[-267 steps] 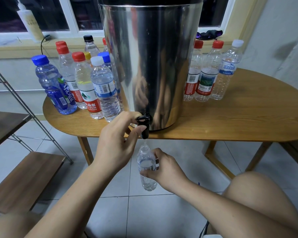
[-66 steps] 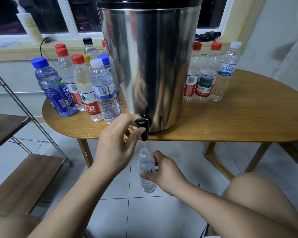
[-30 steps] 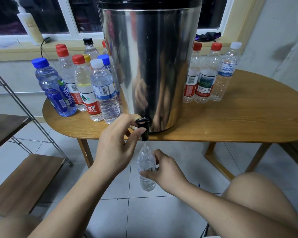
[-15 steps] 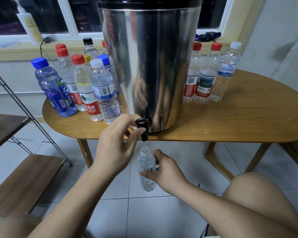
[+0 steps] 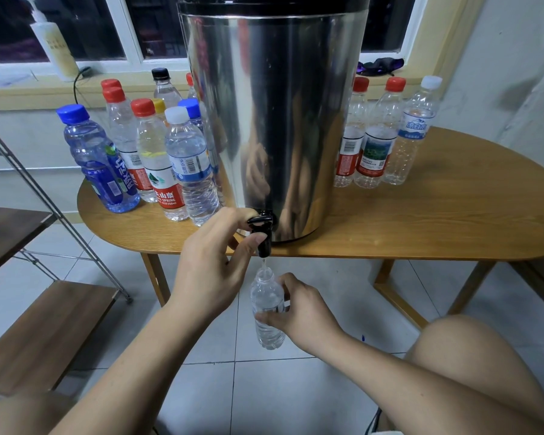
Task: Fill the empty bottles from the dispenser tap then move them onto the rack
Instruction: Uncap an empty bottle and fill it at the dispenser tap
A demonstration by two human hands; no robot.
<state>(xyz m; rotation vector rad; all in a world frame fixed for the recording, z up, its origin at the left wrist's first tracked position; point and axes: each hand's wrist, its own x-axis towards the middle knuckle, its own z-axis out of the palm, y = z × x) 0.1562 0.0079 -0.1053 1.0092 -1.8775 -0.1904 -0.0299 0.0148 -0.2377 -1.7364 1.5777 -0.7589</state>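
— Dispenser (image 5: 274,120) top runs off the upper edge, and its steel drum hides part of the capped bottles (image 5: 186,161) crowded to its left on the bench (image 5: 437,215).
— Left hand (image 5: 214,271)?
— Pinching the black tap (image 5: 262,233), fingers over the lever, thumb pressed up from below. The tap juts out past the bench's front edge.
— And the bottle (image 5: 266,309)?
— Uncapped, upright, mouth just under the spout, held below the bench edge over the tiled floor. Right hand (image 5: 299,312) is wrapped round its middle, so the fingers cover that stretch. Water level? Clear on clear, I can't tell.
— Room around it?
— Rack (image 5: 44,324) stands off to the left, its wooden shelves cut by the side of the view, with open floor between it and the bench leg. Three more bottles (image 5: 374,136) stand right of the dispenser. A bare knee (image 5: 471,356) sits near the right forearm.
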